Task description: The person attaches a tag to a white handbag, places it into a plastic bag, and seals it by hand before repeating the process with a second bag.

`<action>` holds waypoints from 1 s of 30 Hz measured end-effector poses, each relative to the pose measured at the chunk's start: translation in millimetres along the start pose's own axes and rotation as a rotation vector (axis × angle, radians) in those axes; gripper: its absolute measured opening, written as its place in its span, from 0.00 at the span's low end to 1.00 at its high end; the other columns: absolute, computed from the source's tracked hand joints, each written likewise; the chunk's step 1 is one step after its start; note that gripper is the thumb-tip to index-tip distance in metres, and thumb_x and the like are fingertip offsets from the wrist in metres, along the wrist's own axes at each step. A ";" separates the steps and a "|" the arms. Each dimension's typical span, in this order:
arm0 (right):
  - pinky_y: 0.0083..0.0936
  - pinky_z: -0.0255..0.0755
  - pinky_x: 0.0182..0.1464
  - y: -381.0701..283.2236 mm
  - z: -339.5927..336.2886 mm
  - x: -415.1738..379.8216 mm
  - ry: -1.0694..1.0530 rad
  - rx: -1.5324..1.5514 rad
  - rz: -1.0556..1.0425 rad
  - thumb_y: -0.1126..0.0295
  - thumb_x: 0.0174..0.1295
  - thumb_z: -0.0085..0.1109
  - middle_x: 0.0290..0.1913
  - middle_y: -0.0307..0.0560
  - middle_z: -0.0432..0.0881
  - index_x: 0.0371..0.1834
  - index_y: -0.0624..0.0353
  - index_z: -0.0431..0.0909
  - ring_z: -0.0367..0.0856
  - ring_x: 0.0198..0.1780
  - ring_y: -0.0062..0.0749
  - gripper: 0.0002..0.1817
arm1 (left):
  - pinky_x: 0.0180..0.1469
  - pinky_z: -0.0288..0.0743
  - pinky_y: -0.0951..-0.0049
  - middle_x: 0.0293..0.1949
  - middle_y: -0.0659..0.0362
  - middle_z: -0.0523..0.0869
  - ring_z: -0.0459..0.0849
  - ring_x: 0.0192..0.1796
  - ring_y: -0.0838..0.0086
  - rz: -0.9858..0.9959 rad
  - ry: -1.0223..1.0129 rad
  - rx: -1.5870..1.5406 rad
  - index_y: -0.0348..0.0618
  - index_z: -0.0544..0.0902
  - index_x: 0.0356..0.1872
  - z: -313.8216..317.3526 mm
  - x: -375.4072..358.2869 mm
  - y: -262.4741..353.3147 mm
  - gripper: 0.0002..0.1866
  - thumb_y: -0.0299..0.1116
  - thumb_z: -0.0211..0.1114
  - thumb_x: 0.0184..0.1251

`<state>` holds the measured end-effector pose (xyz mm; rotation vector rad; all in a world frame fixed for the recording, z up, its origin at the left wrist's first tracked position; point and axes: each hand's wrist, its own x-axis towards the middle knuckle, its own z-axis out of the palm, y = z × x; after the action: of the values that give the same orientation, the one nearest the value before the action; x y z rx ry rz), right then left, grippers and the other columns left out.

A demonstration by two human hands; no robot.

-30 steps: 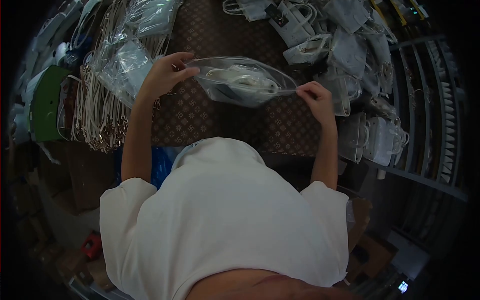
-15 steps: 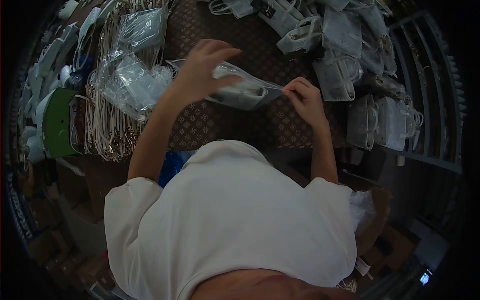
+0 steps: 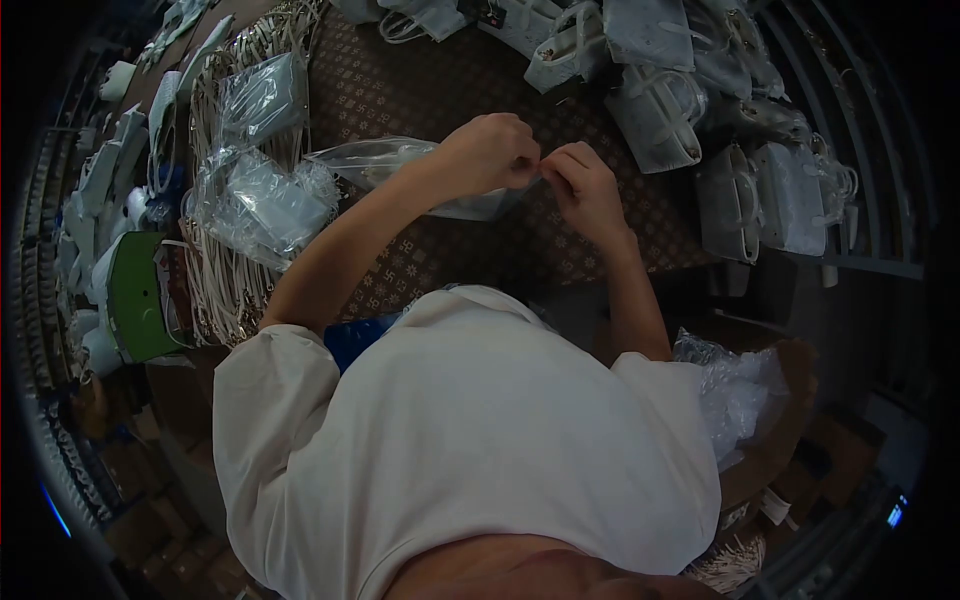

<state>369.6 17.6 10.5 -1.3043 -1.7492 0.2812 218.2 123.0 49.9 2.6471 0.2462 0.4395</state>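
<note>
Clear plastic bag [image 3: 400, 165], pale item inside, lies over the patterned tabletop [image 3: 420, 90]. Left hand [image 3: 490, 150] and right hand [image 3: 580, 185] meet at its right end, fingertips pinched shut on the bag's edge. Item looks already bagged; closing seems underway. Bagged pieces [image 3: 265, 190] heaped left, white handbags [image 3: 760, 195] unbagged right.

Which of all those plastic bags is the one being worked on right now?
Start at the brown patterned table, between the white straps on its left and the white handbags on its right. The clear plastic bag lies mid-table. Unlike the bags piled on the straps, both hands pinch one end: left hand, right hand.
</note>
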 end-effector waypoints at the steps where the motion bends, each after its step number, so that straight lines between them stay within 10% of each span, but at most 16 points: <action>1: 0.28 0.69 0.35 -1.0 1.0 -0.7 0.034 0.023 0.010 0.81 0.46 0.58 0.30 0.46 0.74 0.27 0.61 0.75 0.73 0.33 0.39 0.06 | 0.35 0.72 0.69 0.22 0.57 0.77 0.76 0.30 0.64 0.013 0.011 0.005 0.39 0.80 0.22 -0.3 -2.2 -0.9 0.04 0.26 0.63 0.40; 30: 0.14 0.64 0.30 24.7 4.3 26.5 0.106 0.161 0.237 0.77 0.56 0.55 0.30 0.39 0.75 0.29 0.65 0.75 0.70 0.28 0.18 0.02 | 0.41 0.66 0.69 0.29 0.56 0.72 0.69 0.36 0.63 -0.327 0.234 0.423 0.38 0.72 0.27 -69.0 -186.7 -66.0 0.03 0.23 0.55 0.49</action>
<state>381.5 51.8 6.1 -1.3826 -1.4540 0.4688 13.5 163.7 29.2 2.8735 0.9209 0.6438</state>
